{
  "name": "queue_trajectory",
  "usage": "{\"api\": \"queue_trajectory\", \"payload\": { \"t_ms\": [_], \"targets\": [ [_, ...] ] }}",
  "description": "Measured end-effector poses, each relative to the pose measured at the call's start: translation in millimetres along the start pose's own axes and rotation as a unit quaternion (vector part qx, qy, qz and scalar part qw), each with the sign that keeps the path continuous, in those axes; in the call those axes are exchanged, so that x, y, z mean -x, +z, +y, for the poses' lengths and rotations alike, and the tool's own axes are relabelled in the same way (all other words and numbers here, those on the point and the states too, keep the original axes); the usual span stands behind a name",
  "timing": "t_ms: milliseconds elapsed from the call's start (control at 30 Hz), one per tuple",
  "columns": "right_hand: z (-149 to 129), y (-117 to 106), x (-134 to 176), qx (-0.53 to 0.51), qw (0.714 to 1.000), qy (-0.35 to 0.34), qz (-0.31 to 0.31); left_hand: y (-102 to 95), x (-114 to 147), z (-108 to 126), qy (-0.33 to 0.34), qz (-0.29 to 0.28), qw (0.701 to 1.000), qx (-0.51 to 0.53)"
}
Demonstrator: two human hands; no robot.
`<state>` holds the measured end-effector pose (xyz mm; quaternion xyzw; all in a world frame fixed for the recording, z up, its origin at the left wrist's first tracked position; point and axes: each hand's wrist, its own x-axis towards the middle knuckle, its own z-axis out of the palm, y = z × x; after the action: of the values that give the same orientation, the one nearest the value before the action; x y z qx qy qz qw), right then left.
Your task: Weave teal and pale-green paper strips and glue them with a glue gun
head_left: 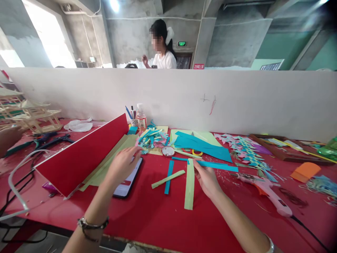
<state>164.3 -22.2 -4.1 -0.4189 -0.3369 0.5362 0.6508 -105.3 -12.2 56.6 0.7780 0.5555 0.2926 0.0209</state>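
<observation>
Green strip [189, 188], long, flat, pinched by the right hand [208, 181]; left hand [123, 165], I cannot tell its grip.

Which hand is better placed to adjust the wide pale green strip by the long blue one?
Likely the right hand: its fingers are at the upper end of the wide pale green strip, beside the long blue strip. The left hand is farther off, over the smartphone.

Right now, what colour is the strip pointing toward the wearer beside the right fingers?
The strip is pale green; it shows best in the head view.
</observation>
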Motion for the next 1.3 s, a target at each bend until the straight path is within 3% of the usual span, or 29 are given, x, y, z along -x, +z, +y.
{"api": "queue_trajectory", "payload": {
  "t_ms": [100, 200, 300, 367, 500, 600, 733, 1300],
  "targets": [
    [0.1, 0.3, -0.3, -0.002, 1.0, 0.007, -0.002, 7.4, 6.5, -40.8, -0.025, -0.046, 0.998, -0.02],
    [-0.8, -0.4, 0.0, -0.004, 1.0, 0.007, -0.006, 11.8, 9.7, -50.8, -0.032, -0.055, 0.998, -0.021],
    [-0.8, -1.0, 0.5, 0.008, 1.0, 0.002, -0.011, 9.2, 4.3, -25.7, -0.006, -0.058, 0.998, -0.001],
    [0.5, -0.9, 1.2, 0.028, 0.999, -0.003, -0.018, 14.4, -2.5, 2.8, 0.013, -0.084, 0.994, 0.071],
    [4.6, -0.7, 2.7, 0.083, 0.995, -0.024, -0.045, 55.1, -13.8, 56.9, 0.025, -0.149, 0.936, 0.319],
    [5.8, -1.9, 2.5, 0.124, 0.99, -0.046, -0.05, 90.2, -19.0, 79.4, 0.0, -0.183, 0.887, 0.423],
    [5.0, -3.3, 1.3, 0.166, 0.983, -0.071, -0.027, 109.7, -21.0, 87.8, -0.021, -0.178, 0.872, 0.455],
    [1.6, 0.5, 2.2, 0.085, 0.995, -0.043, -0.031, 110.6, -6.8, 89.8, 0.0, -0.188, 0.895, 0.404]
  ]
}}
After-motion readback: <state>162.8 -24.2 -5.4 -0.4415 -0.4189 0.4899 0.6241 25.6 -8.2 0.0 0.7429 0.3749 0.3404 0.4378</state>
